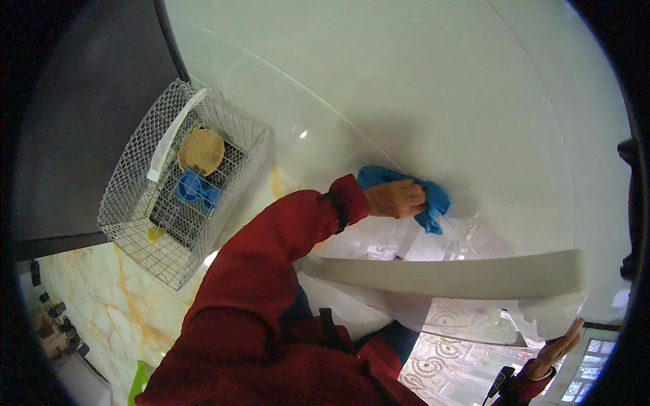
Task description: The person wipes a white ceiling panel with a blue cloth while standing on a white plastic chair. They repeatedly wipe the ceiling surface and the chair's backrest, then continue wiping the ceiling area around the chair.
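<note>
My left hand (398, 199) is closed on a crumpled blue cloth (377, 175). The cloth lies against the glossy white wall (457, 91), close to a joint line, and part of it hangs below my fingers. Below the cloth, a white panel with a thick pale edge (447, 276) runs across towards the right. At its far right end is my right hand (561, 345), with its fingers stretched out. It is next to the panel's corner, and whether it grips the corner cannot be made out.
A wire basket (233, 188) with a white handle (175, 134) stands at left, holding a round tan item (202, 151) and blue cups (190, 187). Behind it is a dark panel (96, 127). Veined marble-look floor (117, 304) and a green object (138, 380) lie lower left.
</note>
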`<state>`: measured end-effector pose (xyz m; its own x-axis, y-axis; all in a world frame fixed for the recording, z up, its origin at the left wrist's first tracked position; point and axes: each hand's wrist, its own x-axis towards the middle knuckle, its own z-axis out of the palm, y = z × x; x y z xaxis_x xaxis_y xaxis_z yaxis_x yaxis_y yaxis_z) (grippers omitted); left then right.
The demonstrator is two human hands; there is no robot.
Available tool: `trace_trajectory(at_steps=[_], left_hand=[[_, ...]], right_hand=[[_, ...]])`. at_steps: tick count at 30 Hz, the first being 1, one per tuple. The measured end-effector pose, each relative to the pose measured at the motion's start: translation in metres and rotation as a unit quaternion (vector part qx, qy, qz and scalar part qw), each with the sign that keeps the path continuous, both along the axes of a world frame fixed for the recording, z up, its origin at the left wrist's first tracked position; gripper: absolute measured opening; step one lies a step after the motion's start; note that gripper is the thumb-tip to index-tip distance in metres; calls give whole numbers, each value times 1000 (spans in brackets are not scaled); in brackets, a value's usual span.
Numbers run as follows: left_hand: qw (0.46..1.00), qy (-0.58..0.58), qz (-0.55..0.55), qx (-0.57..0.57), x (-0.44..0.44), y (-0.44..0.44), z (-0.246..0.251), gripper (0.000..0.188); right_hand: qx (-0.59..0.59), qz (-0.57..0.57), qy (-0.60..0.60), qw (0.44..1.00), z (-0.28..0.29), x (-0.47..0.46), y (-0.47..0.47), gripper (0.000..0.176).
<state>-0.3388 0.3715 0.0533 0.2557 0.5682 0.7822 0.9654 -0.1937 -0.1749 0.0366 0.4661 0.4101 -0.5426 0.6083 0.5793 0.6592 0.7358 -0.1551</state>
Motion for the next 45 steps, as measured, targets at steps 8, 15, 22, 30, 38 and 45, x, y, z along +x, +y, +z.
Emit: trace_trajectory(at_steps=[8, 15, 22, 30, 38, 45], left_hand=[[980, 118, -48, 155, 19, 45, 14, 38], [992, 87, -50, 79, 16, 36, -2, 11], [996, 9, 55, 63, -23, -18, -52, 11], [822, -449, 347, 56, -50, -68, -129, 25], [478, -730, 477, 106, -112, -74, -207, 37], [595, -644, 481, 0, -143, -66, -307, 35]], right_hand=[[92, -59, -17, 994, 11, 59, 42, 50], [184, -62, -74, 978, 20, 106, 90, 46], [310, -36, -155, 937, 25, 134, 128, 51], [215, -57, -86, 971, 24, 114, 113, 44], [163, -84, -52, 982, 26, 103, 85, 41], [139, -97, -50, 984, 29, 92, 69, 41]])
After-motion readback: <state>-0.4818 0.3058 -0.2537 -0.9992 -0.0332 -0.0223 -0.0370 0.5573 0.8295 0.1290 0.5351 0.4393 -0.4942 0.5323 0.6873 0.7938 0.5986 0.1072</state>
